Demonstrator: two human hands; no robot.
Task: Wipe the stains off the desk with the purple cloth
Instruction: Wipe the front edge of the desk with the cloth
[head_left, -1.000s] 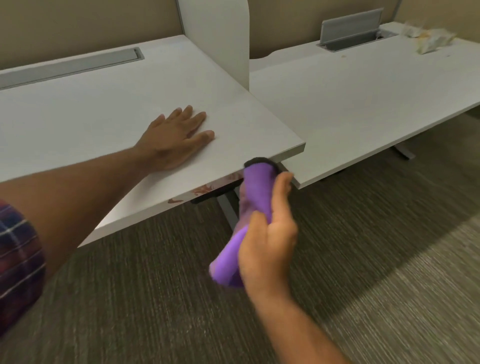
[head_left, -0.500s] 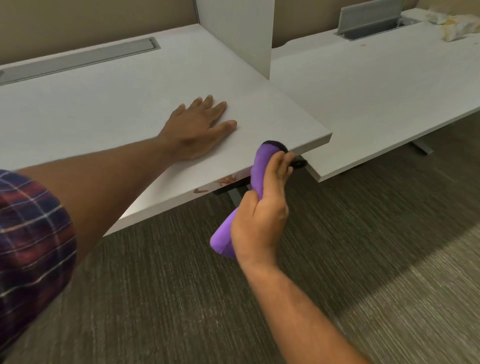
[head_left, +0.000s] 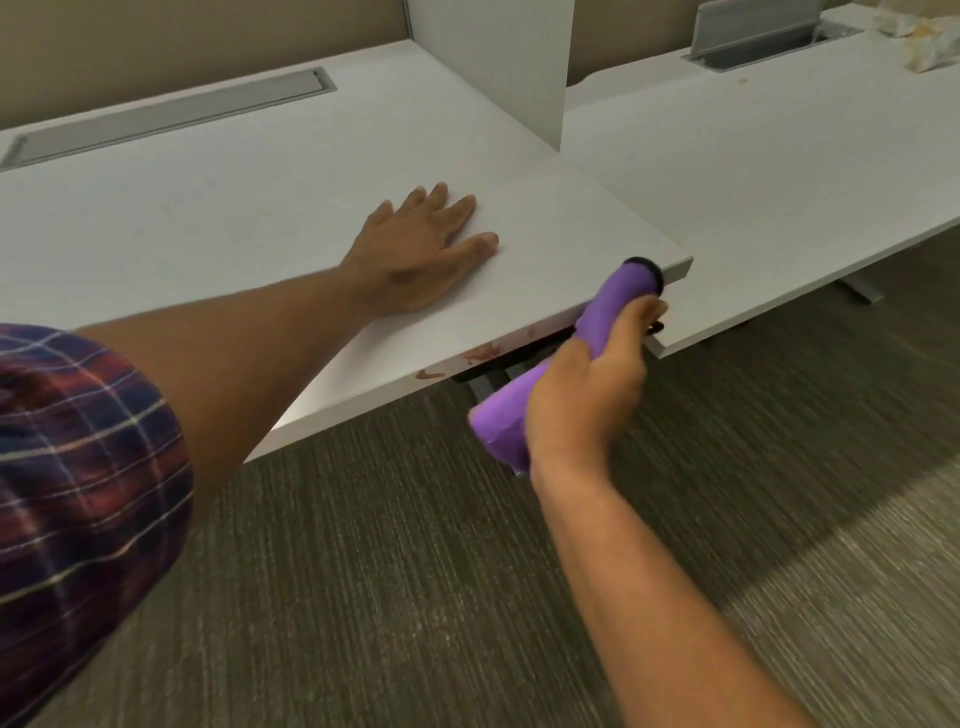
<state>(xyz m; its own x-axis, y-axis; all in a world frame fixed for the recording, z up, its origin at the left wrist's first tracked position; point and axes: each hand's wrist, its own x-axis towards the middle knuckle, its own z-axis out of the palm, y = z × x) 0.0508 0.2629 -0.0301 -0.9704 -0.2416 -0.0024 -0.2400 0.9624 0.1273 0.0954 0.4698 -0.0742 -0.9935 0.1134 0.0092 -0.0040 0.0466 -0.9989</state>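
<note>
My right hand (head_left: 587, 400) grips the purple cloth (head_left: 608, 312), rolled into a tube with a dark end, and presses its upper part against the front edge of the white desk (head_left: 234, 218) near the right corner. Reddish-brown stains (head_left: 480, 354) mark that front edge just left of the cloth. My left hand (head_left: 421, 249) lies flat, palm down, fingers spread, on the desk top behind the stains and holds nothing.
A white divider panel (head_left: 498, 62) stands at the desk's back right. A second white desk (head_left: 753, 156) sits to the right, with an open grey cable hatch (head_left: 753, 31) and crumpled paper (head_left: 924, 41). Grey carpet (head_left: 415, 597) lies below.
The right hand has shifted the cloth to the right along the front edge toward the corner. The left hand stays flat on the desk. The camera has moved closer.
</note>
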